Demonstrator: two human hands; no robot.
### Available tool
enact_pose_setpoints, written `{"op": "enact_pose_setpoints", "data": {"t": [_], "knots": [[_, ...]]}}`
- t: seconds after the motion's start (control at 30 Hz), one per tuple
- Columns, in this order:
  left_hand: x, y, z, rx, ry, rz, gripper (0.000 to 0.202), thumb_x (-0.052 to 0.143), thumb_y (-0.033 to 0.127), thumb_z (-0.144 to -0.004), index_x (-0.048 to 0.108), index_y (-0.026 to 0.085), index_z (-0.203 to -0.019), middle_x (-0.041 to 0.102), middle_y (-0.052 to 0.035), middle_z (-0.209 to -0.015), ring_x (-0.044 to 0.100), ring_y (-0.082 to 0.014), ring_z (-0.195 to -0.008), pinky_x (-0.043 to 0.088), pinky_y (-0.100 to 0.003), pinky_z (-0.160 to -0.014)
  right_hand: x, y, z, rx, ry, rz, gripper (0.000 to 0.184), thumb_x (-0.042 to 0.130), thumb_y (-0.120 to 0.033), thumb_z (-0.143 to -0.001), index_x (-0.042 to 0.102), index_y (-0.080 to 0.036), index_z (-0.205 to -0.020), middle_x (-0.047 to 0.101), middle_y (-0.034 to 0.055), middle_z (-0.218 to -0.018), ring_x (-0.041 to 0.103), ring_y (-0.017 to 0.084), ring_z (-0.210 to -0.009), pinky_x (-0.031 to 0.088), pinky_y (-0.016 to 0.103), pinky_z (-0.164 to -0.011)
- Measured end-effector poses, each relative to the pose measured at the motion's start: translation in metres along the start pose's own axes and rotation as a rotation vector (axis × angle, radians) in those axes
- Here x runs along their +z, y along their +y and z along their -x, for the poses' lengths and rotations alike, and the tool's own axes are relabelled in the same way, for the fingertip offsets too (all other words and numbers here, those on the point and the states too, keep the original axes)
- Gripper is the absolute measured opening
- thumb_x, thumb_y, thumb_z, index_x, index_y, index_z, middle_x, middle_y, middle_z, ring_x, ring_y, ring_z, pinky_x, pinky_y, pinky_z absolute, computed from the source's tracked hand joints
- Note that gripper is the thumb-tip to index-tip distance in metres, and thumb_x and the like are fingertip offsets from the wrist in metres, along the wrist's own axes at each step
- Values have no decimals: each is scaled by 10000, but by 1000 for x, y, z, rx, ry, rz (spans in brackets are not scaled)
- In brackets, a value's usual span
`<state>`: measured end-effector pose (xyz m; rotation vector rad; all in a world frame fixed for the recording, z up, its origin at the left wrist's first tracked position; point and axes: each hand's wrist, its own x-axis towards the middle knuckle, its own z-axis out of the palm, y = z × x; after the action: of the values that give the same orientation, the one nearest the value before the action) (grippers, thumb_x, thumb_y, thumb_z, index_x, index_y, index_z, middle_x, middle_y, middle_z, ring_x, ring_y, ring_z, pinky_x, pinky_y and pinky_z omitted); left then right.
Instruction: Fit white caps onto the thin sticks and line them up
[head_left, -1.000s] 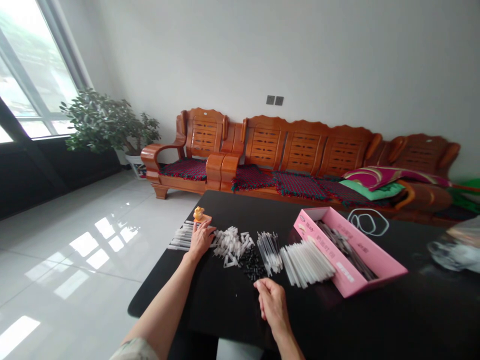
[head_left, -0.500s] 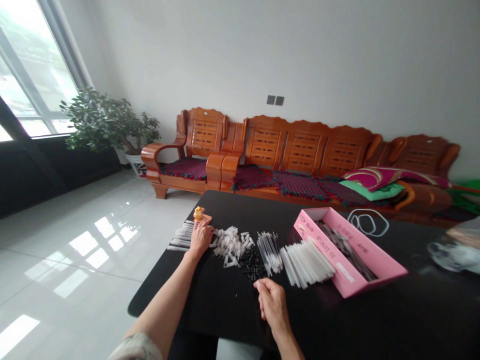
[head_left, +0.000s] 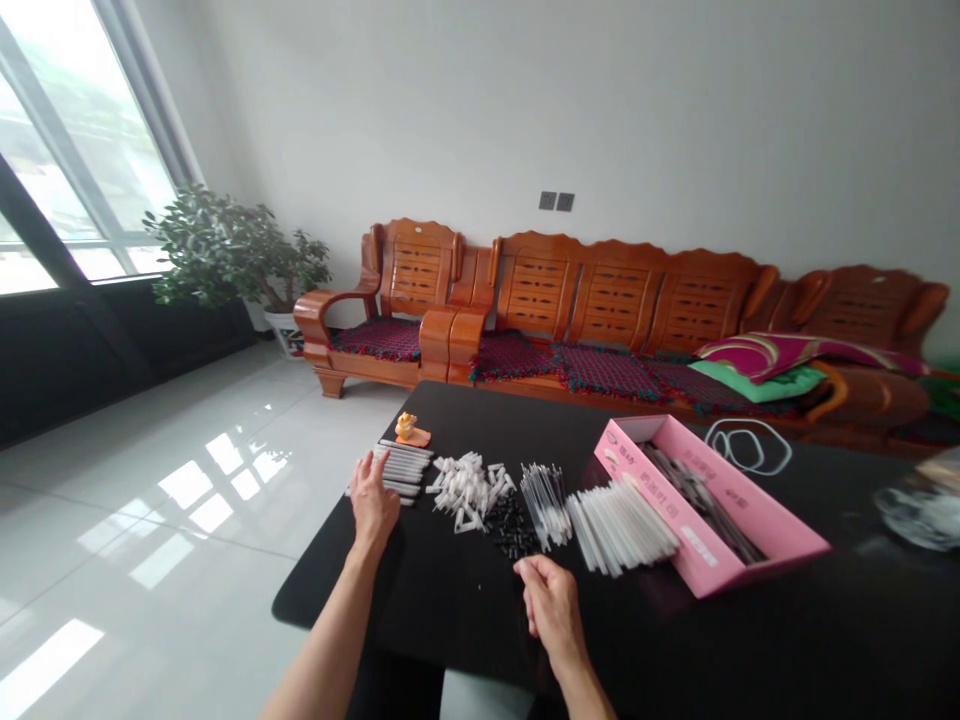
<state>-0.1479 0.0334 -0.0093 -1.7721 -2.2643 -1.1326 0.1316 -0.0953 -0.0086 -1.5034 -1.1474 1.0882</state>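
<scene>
Head view: left hand (head_left: 375,508) is spread loosely over the left end of the row of pen-like sticks (head_left: 410,463) on the table's (head_left: 442,600) left side, contact unclear; right hand (head_left: 555,605) is curled beside the black caps (head_left: 511,528), can't tell if it's gripping anything. Sticks look light, stiff, slick, prone to roll; pinch mid-barrel.

Daylight from the left window (head_left: 112,130), glare on floor tiles (head_left: 187,482).
</scene>
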Motion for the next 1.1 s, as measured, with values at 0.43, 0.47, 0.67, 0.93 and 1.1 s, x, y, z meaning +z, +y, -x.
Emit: {"op": "enact_pose_setpoints", "data": {"t": [0.43, 0.47, 0.67, 0.93, 1.1], "knots": [[15, -12, 9, 2, -81, -195, 606, 469, 119, -745, 476, 114, -1351, 443, -208, -1416, 374, -353, -1323, 316, -506, -1044, 0, 1, 1, -35, 4, -5, 409, 497, -543, -805, 592, -158, -705, 380, -81, -364, 340, 69, -276, 250, 170, -287], [15, -12, 8, -5, -76, -197, 594, 465, 122, -751, 482, 117, -1345, 447, -205, -1414, 376, -351, -1322, 316, -508, -1043, 0, 1, 2, -38, 4, -4, 410, 496, -544, -806, 590, -160, -701, 380, -81, -364, 340, 69, -276, 249, 170, -287], [15, -9, 7, -2, -47, -170, 569, 469, 116, -754, 503, 133, -1322, 461, -193, -1405, 372, -357, -1321, 289, -552, -1054, -1, 2, 2, -48, -4, -3, 403, 490, -537, -818, 591, -164, -705, 380, -85, -365, 343, 70, -281, 251, 170, -291], [-1, 42, 61, 119, -53, 244, 463, 420, 153, -819, 544, 189, -1263, 590, -108, -1227, 533, -251, -1150, 433, -381, -1005, -9, -1, -8, 11, 74, -46, 395, 510, -523, -795, 624, -145, -793, 439, -69, -403, 361, 79, -284, 256, 183, -284], [4, 55, 86, 157, -135, 343, 347, 396, 197, -860, 629, 212, -1118, 654, -84, -988, 628, -225, -923, 513, -351, -847, -50, -4, -32, -119, 294, 235, 313, 494, -430, -831, 649, -163, -782, 534, -3, -474, 503, 143, -396, 360, 232, -388]]}}
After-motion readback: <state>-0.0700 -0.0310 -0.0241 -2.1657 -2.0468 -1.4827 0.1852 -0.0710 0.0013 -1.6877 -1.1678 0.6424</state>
